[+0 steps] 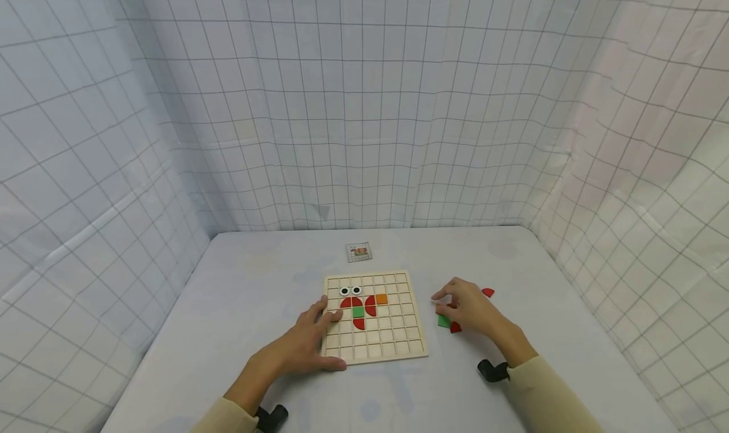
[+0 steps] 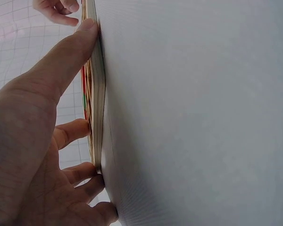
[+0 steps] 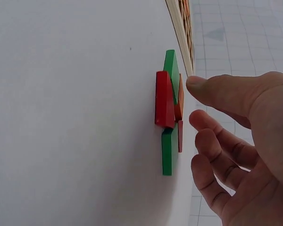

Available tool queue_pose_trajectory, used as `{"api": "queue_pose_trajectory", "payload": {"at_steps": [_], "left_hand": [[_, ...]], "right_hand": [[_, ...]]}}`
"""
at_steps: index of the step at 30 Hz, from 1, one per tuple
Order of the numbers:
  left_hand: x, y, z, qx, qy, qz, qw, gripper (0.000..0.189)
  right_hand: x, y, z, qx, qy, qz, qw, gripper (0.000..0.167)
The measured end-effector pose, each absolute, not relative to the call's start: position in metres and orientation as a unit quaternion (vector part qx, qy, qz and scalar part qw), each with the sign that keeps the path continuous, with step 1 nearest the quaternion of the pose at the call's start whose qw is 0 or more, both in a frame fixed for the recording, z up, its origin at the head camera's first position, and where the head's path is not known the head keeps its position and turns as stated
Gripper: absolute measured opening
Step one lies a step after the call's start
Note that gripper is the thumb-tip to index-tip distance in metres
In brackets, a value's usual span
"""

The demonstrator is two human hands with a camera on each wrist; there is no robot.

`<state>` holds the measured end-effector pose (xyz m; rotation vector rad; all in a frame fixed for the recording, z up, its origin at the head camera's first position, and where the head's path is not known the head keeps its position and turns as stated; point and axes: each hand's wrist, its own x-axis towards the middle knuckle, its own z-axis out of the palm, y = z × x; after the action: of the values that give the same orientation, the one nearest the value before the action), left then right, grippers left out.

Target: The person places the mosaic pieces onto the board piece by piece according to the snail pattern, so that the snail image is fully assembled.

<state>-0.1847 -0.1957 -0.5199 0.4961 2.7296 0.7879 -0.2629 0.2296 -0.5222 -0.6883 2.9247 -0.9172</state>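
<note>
A wooden grid board [image 1: 393, 336] lies flat, with two round eye tiles [image 1: 350, 290], several red quarter-round tiles [image 1: 371, 305], a green square tile [image 1: 357, 312] and an orange square tile [image 1: 381, 299] in its cells. My left hand [image 1: 307, 344] rests on the board's left side, fingers spread along that edge and the thumb against the front edge. To the right of the board, my right hand [image 1: 471, 307] hovers over a small pile of loose tiles, partly hiding it. The right wrist view shows green tiles [image 3: 170, 153] and a red tile [image 3: 164, 100] there, with thumb and fingers apart and nothing between them.
Behind the board lies a small picture card [image 1: 359, 252] on the white table [image 1: 262, 275]. Another loose red tile [image 1: 488, 292] shows just beyond my right hand. White grid-lined curtains [image 1: 353, 116] enclose the table at the back and sides.
</note>
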Motion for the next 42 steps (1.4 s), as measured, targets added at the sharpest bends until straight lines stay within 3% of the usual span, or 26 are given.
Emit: {"api": "queue_pose_trajectory", "payload": {"at_steps": [26,42], "left_hand": [[-0.183,-0.194,-0.518,0.171,0.940,0.265,0.127,0.115],[-0.183,-0.194,-0.517,0.166,0.941,0.266,0.126,0.114]], "right_hand": [[-0.263,0.240,-0.524,-0.239,0.923,-0.301,0.036,0.021],[-0.267,0.235,-0.525,-0.239,0.925,-0.295,0.027,0.019]]}}
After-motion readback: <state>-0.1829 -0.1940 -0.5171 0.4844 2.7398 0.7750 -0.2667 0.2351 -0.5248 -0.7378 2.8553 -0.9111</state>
